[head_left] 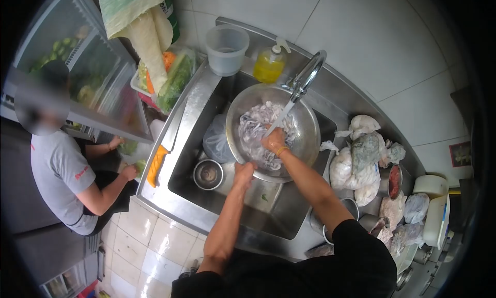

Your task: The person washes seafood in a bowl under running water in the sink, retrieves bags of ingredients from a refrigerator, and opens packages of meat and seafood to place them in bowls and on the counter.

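A large metal bowl (309, 123) is tilted over the sink (248, 197), with pale, greyish squid-like pieces (253, 119) inside. Water runs from the tap (305, 81) into it. My left hand (244, 175) grips the bowl's near rim, fingers partly hidden behind it. My right hand (274, 139) is inside the bowl among the pieces, under the stream; its fingers are curled and what they hold is hidden. A small metal bowl (208, 174) and a clear plastic bag (217, 140) lie in the sink, left of the large bowl.
An orange-handled knife (157, 163) lies on the sink's left edge. Behind stand a plastic tub (226, 50) and a yellow soap bottle (269, 64). Filled bags (354, 166) and pots crowd the right counter. Another person (67, 169) crouches at the left by an open fridge.
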Available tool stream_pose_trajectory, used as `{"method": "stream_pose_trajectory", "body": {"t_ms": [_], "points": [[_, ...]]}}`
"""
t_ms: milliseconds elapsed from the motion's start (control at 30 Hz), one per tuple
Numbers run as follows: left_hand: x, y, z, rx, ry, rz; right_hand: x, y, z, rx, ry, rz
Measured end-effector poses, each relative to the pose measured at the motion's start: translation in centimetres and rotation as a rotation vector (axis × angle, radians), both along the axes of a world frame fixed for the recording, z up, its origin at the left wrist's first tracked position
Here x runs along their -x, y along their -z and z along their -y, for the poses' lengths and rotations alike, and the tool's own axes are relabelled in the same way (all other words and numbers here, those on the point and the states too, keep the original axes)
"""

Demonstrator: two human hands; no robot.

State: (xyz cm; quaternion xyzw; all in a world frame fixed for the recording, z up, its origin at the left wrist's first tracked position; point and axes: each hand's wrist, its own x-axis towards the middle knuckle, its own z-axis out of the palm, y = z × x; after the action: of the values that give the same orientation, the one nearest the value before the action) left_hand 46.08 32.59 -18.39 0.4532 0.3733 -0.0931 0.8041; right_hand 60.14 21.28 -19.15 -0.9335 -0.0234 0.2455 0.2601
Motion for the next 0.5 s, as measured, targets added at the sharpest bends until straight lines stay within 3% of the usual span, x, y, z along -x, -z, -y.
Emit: {"method": "stream_pose_trajectory", "body": {"t_ms": [67, 167, 300, 400, 500], "points": [[0.0, -1.4, -0.7, -0.059, 0.081, -0.079, 0.4, -1.6, -0.5, 0.092, 0.02, -0.033], [-0.2, -5.9, -1.6, -0.104, 0.213, -0.195, 0.1, -4.0, -0.8, 0.282, -0.206, 0.28], [0.1, -3.5, -1.1, -0.09, 0.16, -0.141, -2.7, -0.6, 0.2, 0.233, -0.247, 0.443], [0.0, -2.0, -0.8, -0.064, 0.089, -0.073, -4.5, 4.3, 0.8, 0.089, -0.241, 0.296], [0.2, -1.6, -0.5, -0.009, 0.017, -0.031, -2.7, -0.1, -0.2, 0.065, -0.116, 0.054]]}}
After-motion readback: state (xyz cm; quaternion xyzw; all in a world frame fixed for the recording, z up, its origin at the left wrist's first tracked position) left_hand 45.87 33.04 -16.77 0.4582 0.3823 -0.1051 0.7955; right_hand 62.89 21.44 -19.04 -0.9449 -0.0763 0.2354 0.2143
